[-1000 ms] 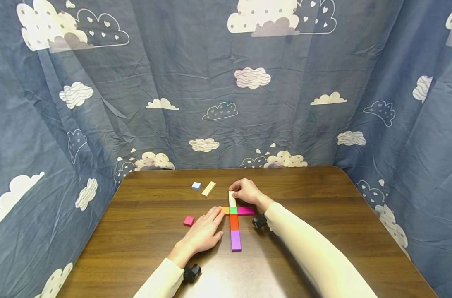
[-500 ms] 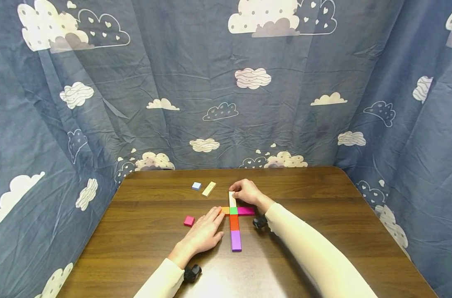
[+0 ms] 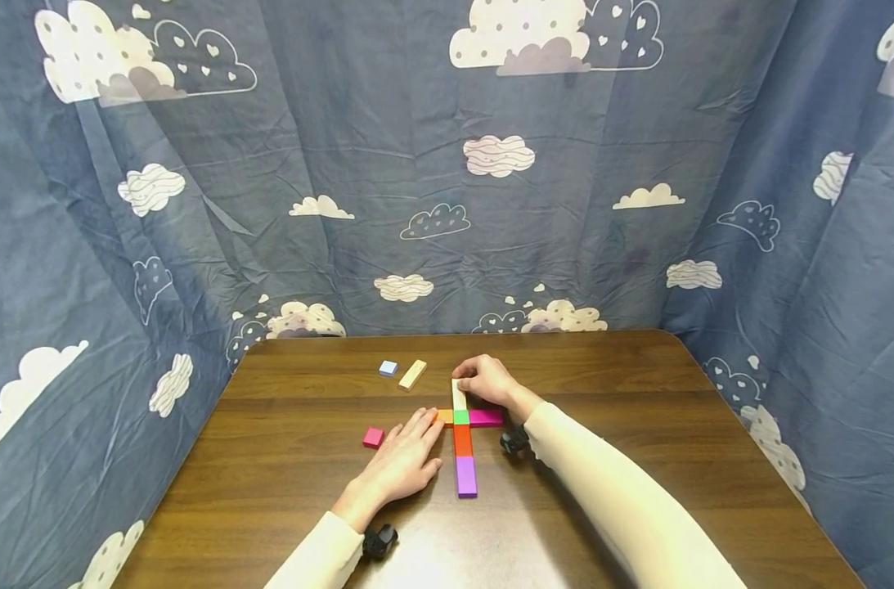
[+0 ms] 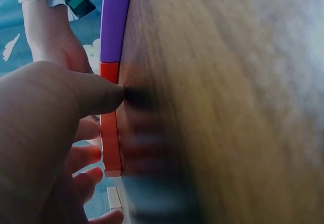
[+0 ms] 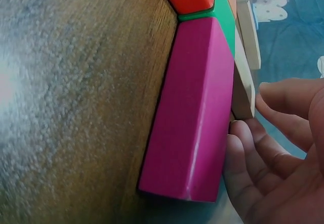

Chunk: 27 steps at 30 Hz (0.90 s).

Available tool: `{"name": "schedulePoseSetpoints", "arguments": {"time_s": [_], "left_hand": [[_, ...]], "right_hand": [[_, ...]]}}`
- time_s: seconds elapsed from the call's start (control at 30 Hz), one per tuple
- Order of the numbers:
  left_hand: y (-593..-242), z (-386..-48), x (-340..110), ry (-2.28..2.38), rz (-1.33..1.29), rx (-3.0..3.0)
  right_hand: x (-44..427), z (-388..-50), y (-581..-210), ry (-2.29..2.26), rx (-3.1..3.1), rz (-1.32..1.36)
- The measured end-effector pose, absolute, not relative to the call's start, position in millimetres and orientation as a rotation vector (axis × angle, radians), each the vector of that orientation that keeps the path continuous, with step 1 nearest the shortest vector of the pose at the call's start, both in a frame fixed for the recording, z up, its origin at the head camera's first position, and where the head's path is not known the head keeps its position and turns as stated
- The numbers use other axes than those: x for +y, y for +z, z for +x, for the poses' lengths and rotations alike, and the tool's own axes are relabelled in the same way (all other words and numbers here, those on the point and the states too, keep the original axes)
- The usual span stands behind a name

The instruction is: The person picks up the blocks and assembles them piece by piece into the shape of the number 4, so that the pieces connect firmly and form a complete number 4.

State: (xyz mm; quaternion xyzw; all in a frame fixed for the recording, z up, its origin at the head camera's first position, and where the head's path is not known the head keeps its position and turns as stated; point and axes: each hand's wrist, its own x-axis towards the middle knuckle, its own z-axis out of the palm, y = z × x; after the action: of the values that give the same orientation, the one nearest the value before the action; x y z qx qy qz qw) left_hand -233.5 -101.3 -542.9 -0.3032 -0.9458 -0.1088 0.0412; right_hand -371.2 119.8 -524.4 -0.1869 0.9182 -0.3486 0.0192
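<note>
Flat coloured wooden blocks form a cross: a green square point(image 3: 461, 417) in the middle, a magenta block point(image 5: 187, 112) to its right, an orange block point(image 3: 447, 417) to its left, a red block point(image 3: 463, 440) and a purple block point(image 3: 465, 476) on the near side, and a cream block point(image 3: 459, 396) on the far side. My right hand point(image 3: 488, 379) pinches the cream block's far end with curled fingers. With its fingers stretched out, my left hand point(image 3: 402, 460) lies on the table, its fingertips touching the orange block and partly covering it.
Left of the cross lies a small crimson square point(image 3: 374, 438). Farther back are a light blue square point(image 3: 388, 368) and a pale yellow block point(image 3: 413, 374). A cloud-print curtain point(image 3: 417, 180) hangs behind the brown wooden table point(image 3: 594, 376).
</note>
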Motion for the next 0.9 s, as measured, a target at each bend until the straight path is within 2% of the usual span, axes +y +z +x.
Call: {"name": "schedulePoseSetpoints", "arguments": {"time_s": [0.5,0.9], "left_hand": [[-517.0,-239.4,-116.3,-0.536,-0.895,-2.826],[-495.5,-245.0,-147.4,-0.607,-0.839,-2.779]], "right_hand": [[127.6,-360.2,-503.6,-1.077,2.876,-0.686],[138.3,-335.2,-498.4,-1.058,2.868,-0.780]]}}
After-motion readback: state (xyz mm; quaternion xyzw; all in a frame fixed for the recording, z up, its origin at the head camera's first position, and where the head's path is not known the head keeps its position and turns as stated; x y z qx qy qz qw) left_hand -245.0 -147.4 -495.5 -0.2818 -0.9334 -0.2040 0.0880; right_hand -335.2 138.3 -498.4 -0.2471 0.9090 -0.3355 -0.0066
